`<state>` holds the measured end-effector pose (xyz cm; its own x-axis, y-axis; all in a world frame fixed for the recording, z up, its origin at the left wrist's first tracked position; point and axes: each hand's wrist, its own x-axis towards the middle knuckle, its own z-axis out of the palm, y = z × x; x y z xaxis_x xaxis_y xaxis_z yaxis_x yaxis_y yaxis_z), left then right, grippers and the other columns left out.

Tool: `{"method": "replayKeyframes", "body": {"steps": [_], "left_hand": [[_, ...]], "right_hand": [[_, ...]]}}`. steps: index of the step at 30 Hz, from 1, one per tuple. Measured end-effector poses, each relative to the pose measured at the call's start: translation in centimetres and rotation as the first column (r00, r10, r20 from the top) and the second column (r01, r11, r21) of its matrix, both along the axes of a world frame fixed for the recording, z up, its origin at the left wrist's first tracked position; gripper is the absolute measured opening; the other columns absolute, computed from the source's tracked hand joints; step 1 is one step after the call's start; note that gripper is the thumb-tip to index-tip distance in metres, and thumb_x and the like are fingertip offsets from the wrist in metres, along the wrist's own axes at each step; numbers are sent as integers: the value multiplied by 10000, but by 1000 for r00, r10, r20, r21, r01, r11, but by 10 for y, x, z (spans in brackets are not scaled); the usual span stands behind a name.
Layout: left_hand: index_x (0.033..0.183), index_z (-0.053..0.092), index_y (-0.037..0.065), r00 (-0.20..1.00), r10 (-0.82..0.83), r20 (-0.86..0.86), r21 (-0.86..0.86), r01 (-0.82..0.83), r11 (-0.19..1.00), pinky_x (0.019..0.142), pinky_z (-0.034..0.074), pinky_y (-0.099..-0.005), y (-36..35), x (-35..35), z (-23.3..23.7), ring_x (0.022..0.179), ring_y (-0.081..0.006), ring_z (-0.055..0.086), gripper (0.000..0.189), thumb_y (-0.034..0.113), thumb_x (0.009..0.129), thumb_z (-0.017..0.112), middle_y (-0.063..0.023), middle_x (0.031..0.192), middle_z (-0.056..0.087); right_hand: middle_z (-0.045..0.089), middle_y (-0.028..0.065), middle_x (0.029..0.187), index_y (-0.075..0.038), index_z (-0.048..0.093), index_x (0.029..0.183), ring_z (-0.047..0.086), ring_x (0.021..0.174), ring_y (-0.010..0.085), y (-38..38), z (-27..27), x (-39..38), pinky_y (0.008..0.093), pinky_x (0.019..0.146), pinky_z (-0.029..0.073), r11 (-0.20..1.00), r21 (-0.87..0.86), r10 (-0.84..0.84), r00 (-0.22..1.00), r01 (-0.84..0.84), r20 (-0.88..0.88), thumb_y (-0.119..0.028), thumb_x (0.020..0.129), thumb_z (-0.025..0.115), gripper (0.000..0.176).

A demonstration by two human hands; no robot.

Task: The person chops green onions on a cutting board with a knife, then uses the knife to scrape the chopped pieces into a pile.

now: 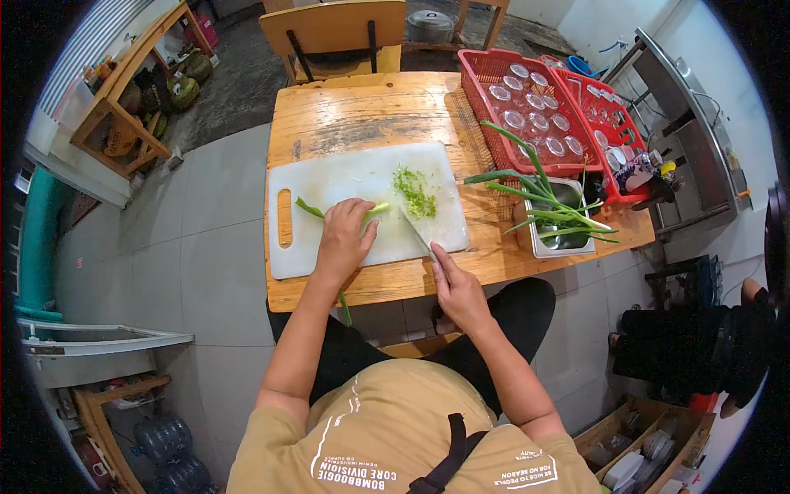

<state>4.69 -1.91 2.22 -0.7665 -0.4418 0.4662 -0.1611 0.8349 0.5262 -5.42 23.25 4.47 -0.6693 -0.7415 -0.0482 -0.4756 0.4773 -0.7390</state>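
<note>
On a white cutting board [321,177], my left hand [346,237] is closed over a green onion [309,207], whose cut end pokes out to the right of my fingers. My right hand [459,288] grips a knife [418,232] by its handle, the blade angled up and left over the board, beside the onion's cut end. Just past the blade lies a small heap of chopped green onion [417,191]. To the right, more green onions [547,198] rest across a metal container [568,243].
A red basket [476,103] of upturned glasses stands at the table's back right, with another red basket [629,144] beside it. Behind the wooden table [354,111] is a chair [333,29]. At the far right, a person in dark clothes [683,342] is partly visible.
</note>
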Motion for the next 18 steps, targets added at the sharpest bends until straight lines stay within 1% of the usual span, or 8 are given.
{"method": "replayKeyframes", "body": {"steps": [3,8,12,14,15,16,17,18], "left_hand": [[1168,735,56,999,-10,-31,-9,9,1000,1091,447,-486,1,-4,2,1208,-329,633,265,126,918,785,-126,1221,690],[1069,745,51,999,-43,-13,18,43,999,1089,444,-482,9,-10,9,1190,-328,632,183,134,916,800,-112,1183,692],[1020,733,75,1000,-1,-31,-64,-1,998,1060,441,-472,11,-17,8,1137,-303,638,156,136,901,814,-93,1134,688],[1017,724,70,999,18,-32,-37,-19,999,1040,455,-469,10,-18,13,1121,-316,638,155,136,906,810,-98,1123,685],[1013,716,64,999,38,-34,-7,-39,999,1021,470,-466,10,-19,17,1105,-328,638,154,137,910,805,-104,1112,682],[1013,716,64,999,37,-32,-6,-37,999,1021,470,-466,11,-21,19,1105,-328,638,154,137,910,805,-104,1112,682],[1036,717,54,999,12,-50,103,-7,995,997,486,-467,12,-22,20,1090,-339,636,159,127,918,794,-112,1105,679],[1058,717,43,998,-10,-70,211,25,977,974,502,-467,14,-22,20,1075,-351,635,167,117,925,783,-120,1098,675]], "right_hand": [[740,274,951,-168,577,1553,734,879,457,-4,4,-1,520,793,571,999,-24,-36,999,36,-22,-232,1122,577,436],[742,268,1204,-108,600,1517,743,1081,430,-5,-6,13,467,918,584,961,-270,-56,998,52,-8,-202,1126,580,403],[735,263,1236,-67,602,1504,737,1104,422,-8,-9,19,452,932,583,964,-263,-50,999,48,0,-190,1127,581,397],[746,234,1090,-49,597,1508,757,944,364,-10,-17,20,445,867,589,939,-343,-75,989,28,-124,-201,1142,559,399],[746,234,1090,-49,597,1508,757,944,364,-9,-13,20,445,867,589,939,-343,-77,989,30,-123,-201,1142,559,399],[730,188,1000,-49,589,1523,728,843,293,-8,-6,20,417,796,584,960,-262,-78,993,100,93,-220,1155,539,409],[713,143,910,-50,580,1537,699,742,222,-9,-2,20,388,725,579,975,-166,-93,948,150,306,-239,1168,520,419],[713,143,910,-50,580,1537,699,742,222,-10,-4,20,388,725,579,975,-166,-93,947,150,309,-239,1168,520,419]]}}
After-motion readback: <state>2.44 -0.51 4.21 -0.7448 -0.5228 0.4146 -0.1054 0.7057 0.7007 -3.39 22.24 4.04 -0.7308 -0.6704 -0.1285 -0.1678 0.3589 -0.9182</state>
